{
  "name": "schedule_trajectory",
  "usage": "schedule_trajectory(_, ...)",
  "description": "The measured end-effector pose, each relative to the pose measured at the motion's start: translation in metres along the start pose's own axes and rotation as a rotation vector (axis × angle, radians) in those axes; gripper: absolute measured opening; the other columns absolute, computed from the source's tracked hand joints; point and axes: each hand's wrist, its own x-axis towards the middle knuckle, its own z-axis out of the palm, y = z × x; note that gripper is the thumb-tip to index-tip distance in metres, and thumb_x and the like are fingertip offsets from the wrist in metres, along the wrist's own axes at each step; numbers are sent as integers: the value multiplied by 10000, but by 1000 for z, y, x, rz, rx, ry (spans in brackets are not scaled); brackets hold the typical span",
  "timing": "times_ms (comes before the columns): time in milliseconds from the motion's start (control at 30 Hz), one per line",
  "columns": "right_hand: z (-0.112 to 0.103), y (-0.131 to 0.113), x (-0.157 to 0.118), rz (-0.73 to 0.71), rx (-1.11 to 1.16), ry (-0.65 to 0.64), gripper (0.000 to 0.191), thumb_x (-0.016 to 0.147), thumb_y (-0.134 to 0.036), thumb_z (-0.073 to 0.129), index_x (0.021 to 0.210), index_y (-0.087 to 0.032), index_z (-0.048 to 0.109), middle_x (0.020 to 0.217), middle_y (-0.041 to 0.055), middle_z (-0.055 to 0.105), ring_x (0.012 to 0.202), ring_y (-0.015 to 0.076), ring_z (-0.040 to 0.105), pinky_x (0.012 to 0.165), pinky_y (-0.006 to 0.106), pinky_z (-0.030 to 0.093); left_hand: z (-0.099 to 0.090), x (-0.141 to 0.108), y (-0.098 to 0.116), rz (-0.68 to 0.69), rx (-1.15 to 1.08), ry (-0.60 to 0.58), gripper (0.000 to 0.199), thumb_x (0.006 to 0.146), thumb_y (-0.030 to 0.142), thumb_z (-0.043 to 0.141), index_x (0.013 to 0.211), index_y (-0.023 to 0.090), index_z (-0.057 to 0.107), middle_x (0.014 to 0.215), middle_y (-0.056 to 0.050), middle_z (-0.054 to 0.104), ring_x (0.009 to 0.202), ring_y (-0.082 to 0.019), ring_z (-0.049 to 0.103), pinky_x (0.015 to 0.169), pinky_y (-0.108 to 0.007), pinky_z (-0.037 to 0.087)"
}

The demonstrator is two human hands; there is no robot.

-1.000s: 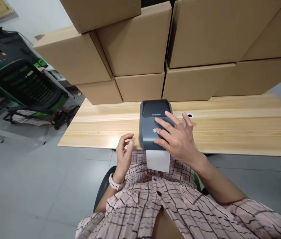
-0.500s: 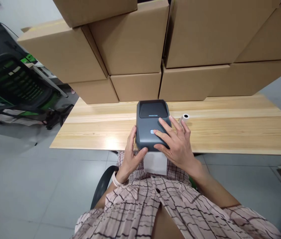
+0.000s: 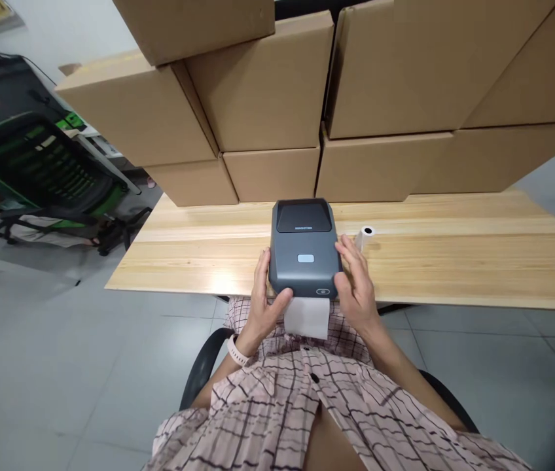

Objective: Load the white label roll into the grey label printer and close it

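A dark grey label printer [image 3: 302,245] sits at the front edge of the wooden table, with a pale blue button on its lid and a small round-marked button at its front right corner. A blank white paper strip [image 3: 307,318] hangs from its front over my lap. My left hand [image 3: 264,304] holds the printer's left side, thumb at the front corner and fingers along the side. On the opposite side my right hand [image 3: 356,288] grips the right edge in the same way. Just beyond the right fingers stands a small white paper roll [image 3: 368,231] with a dark core.
Cardboard boxes [image 3: 262,98] are stacked along the back of the wooden table [image 3: 454,261]. To the left, on the grey floor, stands a black and green mesh office chair [image 3: 42,163]. I sit in a chair with black armrests [image 3: 203,366].
My right hand has moved off the printer's lid and button to its right side. The left hand stays at the left side. The view has shifted slightly.
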Motion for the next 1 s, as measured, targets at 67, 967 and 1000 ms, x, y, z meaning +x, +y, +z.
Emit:
schedule_trajectory(67, 3, 4, -9, 131, 117, 20, 532, 1111, -395, 382, 1630, -298, 448, 1680, 100, 482, 1568, 271, 454, 1275, 577, 415, 3, -1, 0, -6, -36, 30, 735, 1032, 550, 567, 1683, 328, 309, 1796, -84, 261, 1679, -304, 210, 1381, -510, 194)
schedule_trajectory(967, -9, -25, 153, -144, -158, -26, 698, 1104, -629, 124, 1696, -263, 176, 1715, 146, 388, 1570, 295, 436, 1264, 539, 387, -21, 106, 5, 48, 24, 115, 512, 942, 502, 687, 1390, 255, 660, 1514, -126, 642, 1456, -320, 554, 1224, -548, 425)
schedule_trajectory(1000, -6, -22, 170, -130, -155, -15, 695, 1107, -627, 132, 1695, -258, 165, 1725, 146, 370, 1567, 298, 442, 1262, 544, 383, -20, 108, 0, -6, 64, 81, 537, 890, 454, 742, 1376, 240, 665, 1493, -143, 653, 1425, -342, 566, 1175, -558, 457)
